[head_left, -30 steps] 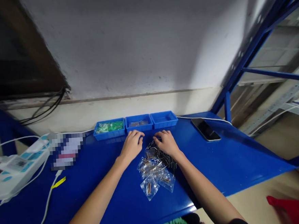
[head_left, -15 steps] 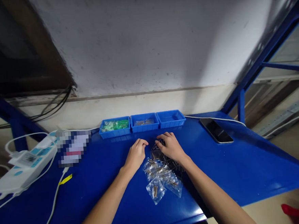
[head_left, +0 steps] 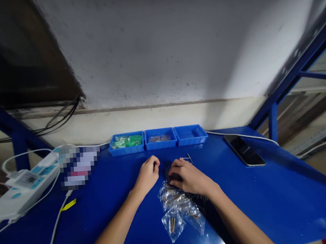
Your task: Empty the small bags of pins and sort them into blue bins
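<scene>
My left hand point(head_left: 147, 172) hovers over the blue table, its fingers curled in with the thumb against them. Whatever it may hold is hidden. Beside it, my right hand point(head_left: 188, 175) is bent down over a dark pile, fingers curled and closed; their grip is hidden. Below the right hand lie several small clear plastic bags point(head_left: 175, 201) with brass-coloured pins or screws inside. One such bag point(head_left: 172, 224) lies nearest me, with thin metal pieces showing. Just beyond the right fingers are loose dark screws point(head_left: 189, 158).
Three blue trays line the wall: one with green packets point(head_left: 127, 152), one with small bagged parts point(head_left: 161, 146), one bare point(head_left: 192, 140). A phone point(head_left: 244, 150) lies at right. At left are a white power strip point(head_left: 25, 193), a cable point(head_left: 57, 222) and a yellow tag point(head_left: 69, 205).
My right hand has drawn closer to me and curled over the dark pile, uncovering loose screws behind it. The left hand stays nearly in place. The view has tilted slightly.
</scene>
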Demonstrator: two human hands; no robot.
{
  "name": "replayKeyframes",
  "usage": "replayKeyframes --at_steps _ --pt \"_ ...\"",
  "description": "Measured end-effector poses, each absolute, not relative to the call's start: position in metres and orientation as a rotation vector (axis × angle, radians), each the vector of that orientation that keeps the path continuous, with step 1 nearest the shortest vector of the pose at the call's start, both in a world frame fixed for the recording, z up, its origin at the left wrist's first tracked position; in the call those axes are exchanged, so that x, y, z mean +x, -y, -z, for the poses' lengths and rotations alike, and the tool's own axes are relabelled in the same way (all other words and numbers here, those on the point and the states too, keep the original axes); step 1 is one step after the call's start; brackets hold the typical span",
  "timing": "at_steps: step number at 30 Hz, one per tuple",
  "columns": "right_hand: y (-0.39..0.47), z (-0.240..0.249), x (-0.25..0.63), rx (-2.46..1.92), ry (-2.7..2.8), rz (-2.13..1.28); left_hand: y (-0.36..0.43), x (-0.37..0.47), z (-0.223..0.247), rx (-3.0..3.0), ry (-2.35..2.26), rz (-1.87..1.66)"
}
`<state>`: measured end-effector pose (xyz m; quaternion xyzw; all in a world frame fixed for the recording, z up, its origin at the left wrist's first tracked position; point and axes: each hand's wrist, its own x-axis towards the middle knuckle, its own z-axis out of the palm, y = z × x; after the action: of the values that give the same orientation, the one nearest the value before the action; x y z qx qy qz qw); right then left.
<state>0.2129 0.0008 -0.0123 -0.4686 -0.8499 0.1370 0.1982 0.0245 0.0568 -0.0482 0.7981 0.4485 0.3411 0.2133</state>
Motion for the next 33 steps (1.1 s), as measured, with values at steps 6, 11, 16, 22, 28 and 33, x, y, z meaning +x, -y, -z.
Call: replayKeyframes --at_steps 6,11,16,22,28,33 --pt "0.001 0.013 0.204 -1.345 2.403 -0.250 -0.053 0.027 0.045 2.191 -1.199 -0.862" --pt "-0.001 0.014 0.195 -1.313 2.124 -0.186 -0.057 0.025 0.043 1.984 -1.215 -0.923" --pt "-0.004 0.016 0.199 -1.340 1.734 -0.133 -0.057 0.022 0.037 1.785 -1.193 -0.904" --pt "0.000 0.020 0.192 -1.192 1.832 -0.040 -0.048 0.019 0.026 1.342 -1.031 -0.720" --pt "0.001 0.024 0.184 -1.241 1.855 -0.271 -0.048 0.021 0.031 1.259 -1.001 -0.992" --pt "-0.002 0.020 0.182 -1.367 1.580 -0.686 -0.040 0.028 0.034 1.779 -1.015 -1.173"
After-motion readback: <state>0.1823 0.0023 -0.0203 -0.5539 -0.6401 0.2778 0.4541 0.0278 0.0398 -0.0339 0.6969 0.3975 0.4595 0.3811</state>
